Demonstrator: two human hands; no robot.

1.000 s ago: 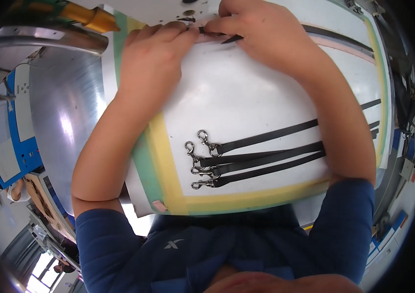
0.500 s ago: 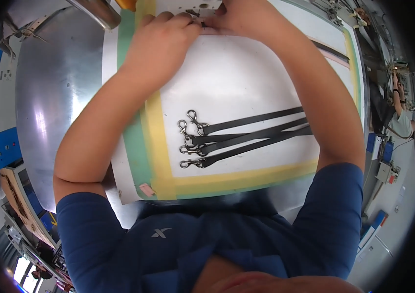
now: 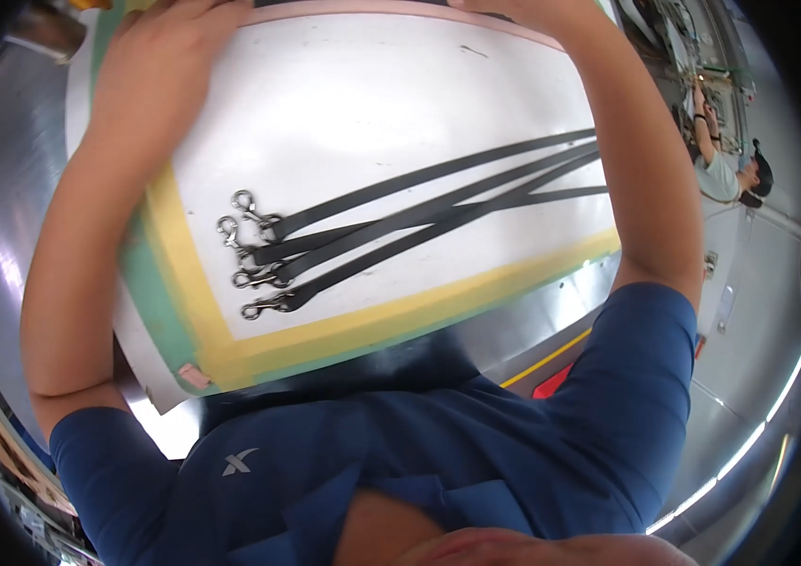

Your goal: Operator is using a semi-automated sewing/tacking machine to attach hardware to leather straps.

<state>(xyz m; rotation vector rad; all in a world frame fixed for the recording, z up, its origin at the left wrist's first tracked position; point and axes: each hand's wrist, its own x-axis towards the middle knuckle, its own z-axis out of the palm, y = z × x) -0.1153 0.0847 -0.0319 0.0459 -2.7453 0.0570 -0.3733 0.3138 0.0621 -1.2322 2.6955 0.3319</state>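
Observation:
Along the top edge of the picture runs a pink strip (image 3: 363,9) with a dark strap (image 3: 400,2) just beyond it. My left hand (image 3: 169,47) is at the strip's left end; its fingers are mostly cut off by the picture's edge, so their grip is hidden. Further right, my right hand (image 3: 523,11) has its fingertips closed at the dark strap, partly out of the picture. Between my forearms several black straps (image 3: 400,222) lie fanned and crossing on the white board (image 3: 372,104). Metal snap hooks (image 3: 264,275) are on their left ends; my right arm covers part of them.
Yellow tape (image 3: 325,325) and green tape (image 3: 166,325) border the board. A small pink piece (image 3: 195,375) sits at its near left corner. A metal cylinder (image 3: 47,36) stands at the far left. Another person (image 3: 721,174) is at the right, beside machinery.
My hands, close together before, are now far apart, the left one further left. The view has shifted and turned, so the board and straps appear further left. More of the pink strip shows.

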